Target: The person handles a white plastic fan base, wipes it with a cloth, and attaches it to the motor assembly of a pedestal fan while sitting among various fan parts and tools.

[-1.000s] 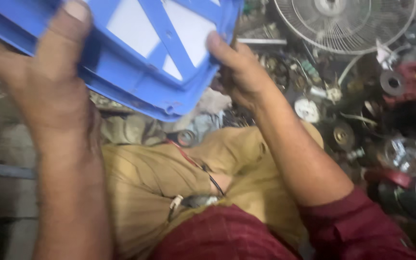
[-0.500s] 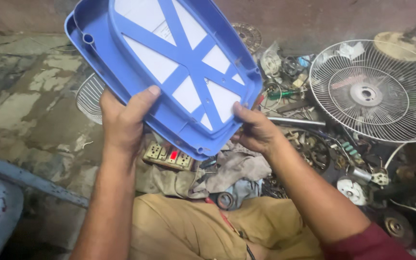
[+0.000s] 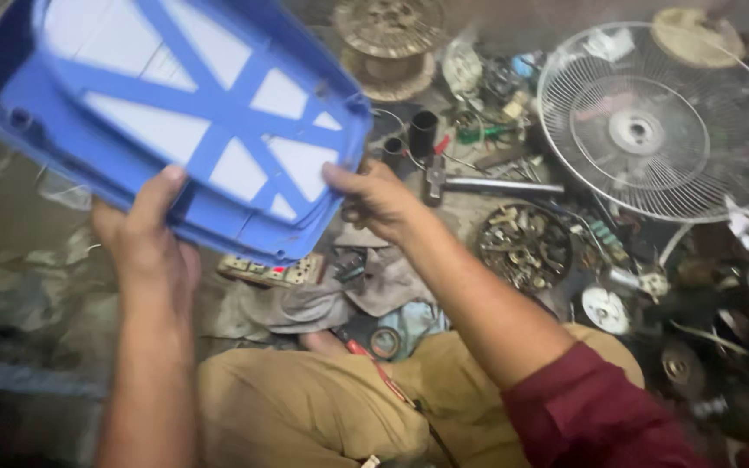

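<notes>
A large blue plastic cover [image 3: 175,113] with crossed ribs and pale panels is held up in front of me, tilted to the left. My left hand [image 3: 145,247] grips its near edge from below, thumb on the inner face. My right hand [image 3: 374,204] holds the cover's right corner with the thumb on the rim. Under the cover, on the floor, lies a pale switch board [image 3: 275,271] beside crumpled grey rags [image 3: 331,299].
A round wire fan guard [image 3: 661,121] lies at the right. Near it are a hammer [image 3: 478,184], a dish of small metal parts [image 3: 526,247], a wire spool [image 3: 387,39] and scattered motor parts. My tan trousers [image 3: 322,407] fill the bottom.
The blue cover has swung to the left and nearer the camera, with both hands still on it. The view has shifted, showing more of the cluttered floor at the right.
</notes>
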